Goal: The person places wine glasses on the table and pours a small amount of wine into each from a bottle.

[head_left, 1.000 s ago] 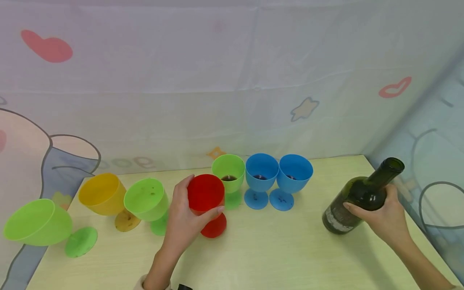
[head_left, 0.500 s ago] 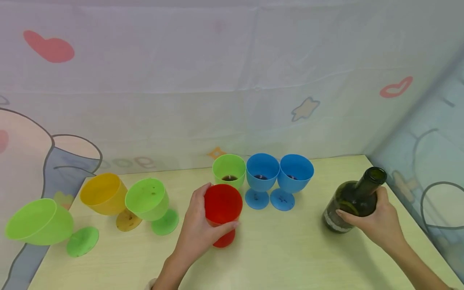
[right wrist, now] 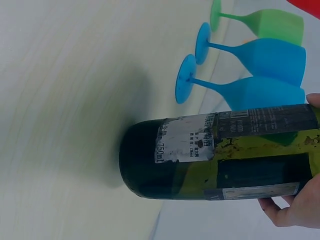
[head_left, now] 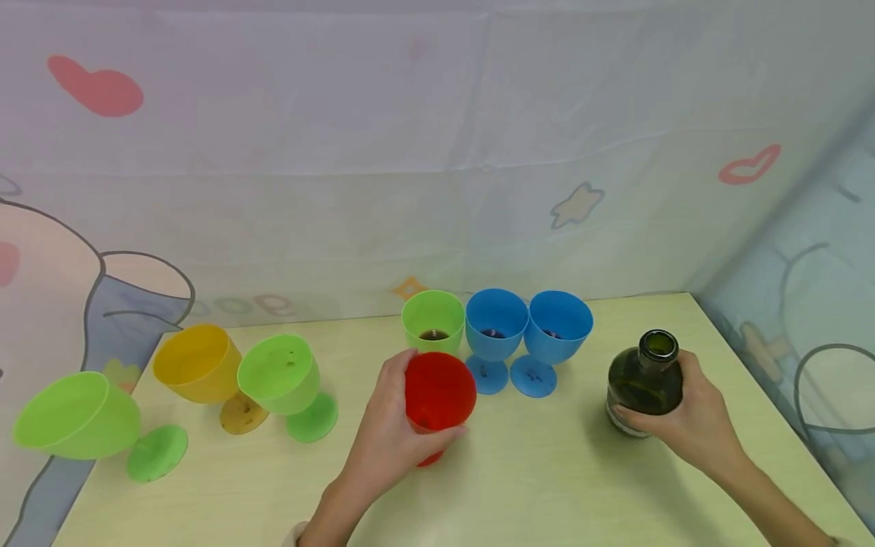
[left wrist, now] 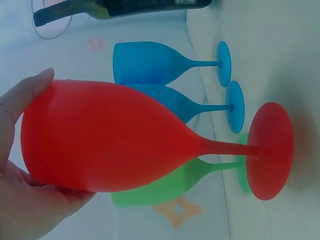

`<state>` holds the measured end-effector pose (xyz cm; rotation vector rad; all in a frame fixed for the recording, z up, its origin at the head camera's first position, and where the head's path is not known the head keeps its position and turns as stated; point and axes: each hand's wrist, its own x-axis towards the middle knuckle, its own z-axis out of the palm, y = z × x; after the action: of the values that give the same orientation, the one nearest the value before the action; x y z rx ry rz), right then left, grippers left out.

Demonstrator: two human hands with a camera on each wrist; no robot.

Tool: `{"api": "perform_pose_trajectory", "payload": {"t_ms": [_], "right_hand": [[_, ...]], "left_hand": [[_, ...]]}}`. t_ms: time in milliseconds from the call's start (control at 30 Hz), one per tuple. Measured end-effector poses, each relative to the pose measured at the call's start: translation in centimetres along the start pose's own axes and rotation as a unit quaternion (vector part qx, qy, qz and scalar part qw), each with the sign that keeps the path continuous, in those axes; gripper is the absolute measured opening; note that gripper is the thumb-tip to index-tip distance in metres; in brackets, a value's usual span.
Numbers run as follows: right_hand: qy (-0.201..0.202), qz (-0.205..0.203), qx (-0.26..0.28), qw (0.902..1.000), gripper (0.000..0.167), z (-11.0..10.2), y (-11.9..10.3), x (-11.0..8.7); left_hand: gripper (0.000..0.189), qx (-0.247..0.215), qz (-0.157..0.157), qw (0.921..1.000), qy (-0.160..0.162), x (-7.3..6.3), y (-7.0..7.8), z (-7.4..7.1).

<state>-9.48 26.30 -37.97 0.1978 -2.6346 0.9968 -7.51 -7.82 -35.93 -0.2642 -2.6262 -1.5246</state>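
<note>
My left hand (head_left: 386,433) grips the bowl of a red plastic goblet (head_left: 440,391), thumb on the near side and fingers round the back. In the left wrist view its stem and round foot show whole; whether the foot touches the table I cannot tell. Farther right, my right hand (head_left: 700,418) grips a dark green glass wine bottle (head_left: 642,387) by its upper body. The uncapped bottle stands about upright, and a worn label (right wrist: 185,140) shows in the right wrist view. Just behind the red goblet is a green goblet (head_left: 432,315) with dark liquid.
Two blue goblets (head_left: 495,323) with dark liquid stand beside that green one at the table's back. On the left are a yellow goblet (head_left: 198,365) and two more green goblets (head_left: 276,376). A printed cloth (head_left: 342,190) hangs behind the pale table (head_left: 547,479).
My left hand has carried the red goblet to the right and a little nearer, away from the left green goblet. The bottle has swung from a rightward tilt to about upright.
</note>
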Motion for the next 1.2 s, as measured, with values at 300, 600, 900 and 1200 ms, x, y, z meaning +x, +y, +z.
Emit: {"api": "perform_pose_trajectory", "payload": {"t_ms": [300,600,900,1200], "right_hand": [[0.002,-0.045,-0.005,0.9990,0.080,0.8,-0.9,0.2],[-0.004,-0.038,-0.010,0.9992,0.079,0.8,-1.0,0.5],[-0.012,-0.066,-0.018,0.9976,0.076,0.7,-1.4,0.8],[0.036,-0.185,-0.140,0.9722,0.072,0.9,-2.0,0.7]], "left_hand": [[0.091,0.001,0.026,0.9996,-0.013,0.0,0.1,0.5],[0.088,-0.002,0.038,0.9991,-0.021,-0.1,0.0,1.0],[0.087,0.000,0.034,0.9991,-0.026,-0.2,0.0,1.4],[0.089,0.000,0.028,0.9989,-0.039,-0.3,0.3,1.8]]}}
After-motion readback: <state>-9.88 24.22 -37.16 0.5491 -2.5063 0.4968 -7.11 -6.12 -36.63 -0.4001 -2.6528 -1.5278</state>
